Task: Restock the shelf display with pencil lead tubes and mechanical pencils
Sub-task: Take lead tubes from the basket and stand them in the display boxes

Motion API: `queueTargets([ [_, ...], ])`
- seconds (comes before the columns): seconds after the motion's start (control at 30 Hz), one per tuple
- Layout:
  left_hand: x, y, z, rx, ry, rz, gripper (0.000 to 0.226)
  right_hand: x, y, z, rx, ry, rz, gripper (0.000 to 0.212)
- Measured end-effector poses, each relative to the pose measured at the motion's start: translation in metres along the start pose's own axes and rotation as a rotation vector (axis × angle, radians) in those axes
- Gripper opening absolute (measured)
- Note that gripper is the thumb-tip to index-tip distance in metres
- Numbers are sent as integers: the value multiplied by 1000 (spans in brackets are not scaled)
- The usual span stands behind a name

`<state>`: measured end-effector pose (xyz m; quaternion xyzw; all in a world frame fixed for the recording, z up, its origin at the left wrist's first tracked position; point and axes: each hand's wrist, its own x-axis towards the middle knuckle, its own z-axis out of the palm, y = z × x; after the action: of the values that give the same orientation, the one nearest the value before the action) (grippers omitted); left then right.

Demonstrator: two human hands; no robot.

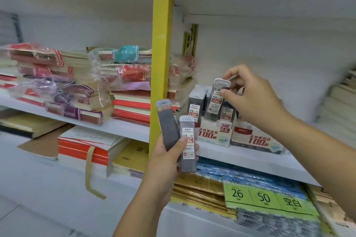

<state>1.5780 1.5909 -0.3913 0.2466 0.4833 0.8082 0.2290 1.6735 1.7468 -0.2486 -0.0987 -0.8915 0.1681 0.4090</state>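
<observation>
— What does the right hand (250,98) hold?
— Thumb and fingers pinch a flat grey lead tube with a white cap (216,100) near its top, tilted, lower end at the top edge of the white cardboard display box (213,134) on the white shelf (240,158).
— And the left hand (163,161)?
— It grips two more grey tubes (168,125), fanned, before the yellow upright post (160,63). Open air stands above the box; a bare strip runs along the shelf's front edge.

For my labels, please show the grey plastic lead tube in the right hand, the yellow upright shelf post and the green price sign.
Grey plastic lead tube (215,103): head view, label.
Yellow upright shelf post (161,54): head view, front face.
Green price sign (264,197): head view, digits 50.
</observation>
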Motion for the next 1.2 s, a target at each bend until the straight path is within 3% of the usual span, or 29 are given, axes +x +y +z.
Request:
queueTargets([
  [0.13,3,1,-8,5,18,-16,35,5,13,17,-40,-88,59,24],
  [0.27,2,3,-10,-5,5,-4,42,5,19,27,-373,42,-120,18],
  [0.4,-5,6,-6,-16,-81,-3,47,2,18,24,-524,46,-114,29],
  [0.47,-9,7,-3,-9,-112,-8,46,-14,14,21,-434,96,-138,29],
  [0.53,-13,6,3,6,-146,-26,46,-41,8,22,-179,86,-93,27],
  [0.67,-24,2,18,23,-230,-89,43,-90,0,32,425,-175,218,35],
  [0.77,-31,-5,26,29,-266,-138,38,-107,10,29,662,-127,360,37],
  [1.03,-35,-14,35,37,-259,-216,42,-116,27,14,691,-19,410,32],
  [1.2,-31,-7,27,77,-70,-125,24,-111,17,8,675,76,292,29],
])
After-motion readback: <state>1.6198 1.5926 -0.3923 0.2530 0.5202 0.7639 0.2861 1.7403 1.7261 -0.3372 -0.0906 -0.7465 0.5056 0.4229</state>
